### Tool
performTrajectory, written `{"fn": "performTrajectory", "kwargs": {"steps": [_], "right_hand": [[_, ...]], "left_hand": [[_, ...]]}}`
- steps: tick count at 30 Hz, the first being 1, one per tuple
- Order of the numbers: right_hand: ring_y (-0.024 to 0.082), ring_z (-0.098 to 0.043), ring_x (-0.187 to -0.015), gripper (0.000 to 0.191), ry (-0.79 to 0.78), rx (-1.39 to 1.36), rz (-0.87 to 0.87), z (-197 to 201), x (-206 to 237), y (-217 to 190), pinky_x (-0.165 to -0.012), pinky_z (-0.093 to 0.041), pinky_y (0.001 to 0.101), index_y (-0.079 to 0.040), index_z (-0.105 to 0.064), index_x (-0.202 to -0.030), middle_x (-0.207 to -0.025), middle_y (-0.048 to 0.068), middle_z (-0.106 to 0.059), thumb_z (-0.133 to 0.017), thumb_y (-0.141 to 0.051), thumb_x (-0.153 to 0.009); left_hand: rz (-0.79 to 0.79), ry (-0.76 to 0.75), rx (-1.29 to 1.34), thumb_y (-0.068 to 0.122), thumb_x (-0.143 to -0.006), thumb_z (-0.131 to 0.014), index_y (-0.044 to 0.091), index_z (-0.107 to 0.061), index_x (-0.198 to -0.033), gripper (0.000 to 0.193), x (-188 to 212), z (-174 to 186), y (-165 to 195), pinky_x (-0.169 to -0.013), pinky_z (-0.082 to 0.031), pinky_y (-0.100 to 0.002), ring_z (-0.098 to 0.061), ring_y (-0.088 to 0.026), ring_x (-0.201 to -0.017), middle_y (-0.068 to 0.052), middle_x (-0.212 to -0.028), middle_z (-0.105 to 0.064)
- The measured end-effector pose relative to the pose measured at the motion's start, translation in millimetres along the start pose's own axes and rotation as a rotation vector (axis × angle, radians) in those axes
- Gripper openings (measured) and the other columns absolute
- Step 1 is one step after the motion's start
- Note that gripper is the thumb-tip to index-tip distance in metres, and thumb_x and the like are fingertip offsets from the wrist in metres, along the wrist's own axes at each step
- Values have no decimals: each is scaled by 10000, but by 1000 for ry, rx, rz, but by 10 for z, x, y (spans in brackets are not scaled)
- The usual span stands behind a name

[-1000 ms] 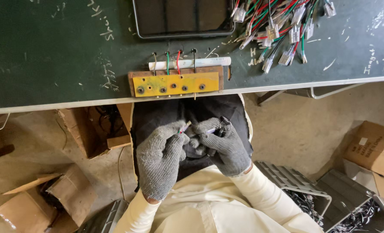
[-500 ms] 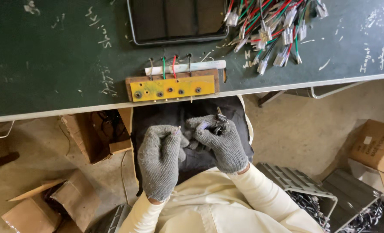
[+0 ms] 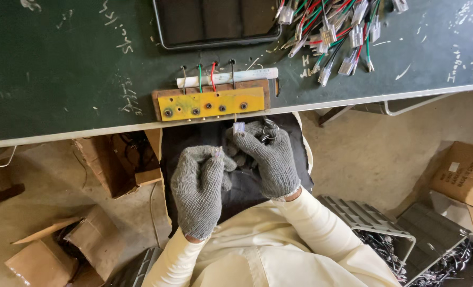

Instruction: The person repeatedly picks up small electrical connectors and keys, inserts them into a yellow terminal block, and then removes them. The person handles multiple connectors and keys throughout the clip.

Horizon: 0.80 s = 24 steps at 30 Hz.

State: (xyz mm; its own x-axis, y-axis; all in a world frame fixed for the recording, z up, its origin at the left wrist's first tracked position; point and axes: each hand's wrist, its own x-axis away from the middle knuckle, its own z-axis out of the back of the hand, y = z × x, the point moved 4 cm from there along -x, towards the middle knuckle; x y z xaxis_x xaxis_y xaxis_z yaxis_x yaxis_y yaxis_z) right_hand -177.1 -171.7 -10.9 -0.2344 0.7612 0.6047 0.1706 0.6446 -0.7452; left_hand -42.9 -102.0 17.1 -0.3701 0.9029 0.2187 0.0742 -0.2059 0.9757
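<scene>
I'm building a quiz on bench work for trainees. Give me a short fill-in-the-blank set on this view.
1. Both hands wear grey knitted ____.
2. The right hand pinches a small clear connector just below the ____ plate of the wooden jig.
3. The jig sits at the edge of a dark ____ table.
4. The left hand lies over a ____ cloth on the lap.

Missing words: gloves; yellow; green; black

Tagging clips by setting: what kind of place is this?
Likely a small wiring-harness assembly workshop. A dark green workbench carries a yellow jig plate with coloured wires and a pile of wired connectors. Gloved right hand holds a small clear connector; cardboard boxes sit on the floor.
</scene>
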Motion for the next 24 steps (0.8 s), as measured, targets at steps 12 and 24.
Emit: {"fn": "performTrajectory", "kwargs": {"steps": [12, 24], "right_hand": [[91, -660, -613, 161, 137, 138, 136, -28, -17, -75, -556, -521, 235, 15, -749, -971, -771, 57, -752, -756, -133, -910], [46, -678, -736, 173, 129, 339, 295, 13, -66, -89, -673, -576, 217, 20, -764, -1050, -870, 23, -765, -768, -99, -925]], "left_hand": [[-114, 127, -183, 21, -1045, -611, 18, -608, -1068, 24, -69, 77, -54, -754, -543, -277, -633, -127, -814, -84, -968, -691], [-253, 202, -563, 77, -999, -694, 40, -598, -947, 114, -259, 208, -74, -693, -498, -381, -630, -292, -730, -125, -836, -631]]}}
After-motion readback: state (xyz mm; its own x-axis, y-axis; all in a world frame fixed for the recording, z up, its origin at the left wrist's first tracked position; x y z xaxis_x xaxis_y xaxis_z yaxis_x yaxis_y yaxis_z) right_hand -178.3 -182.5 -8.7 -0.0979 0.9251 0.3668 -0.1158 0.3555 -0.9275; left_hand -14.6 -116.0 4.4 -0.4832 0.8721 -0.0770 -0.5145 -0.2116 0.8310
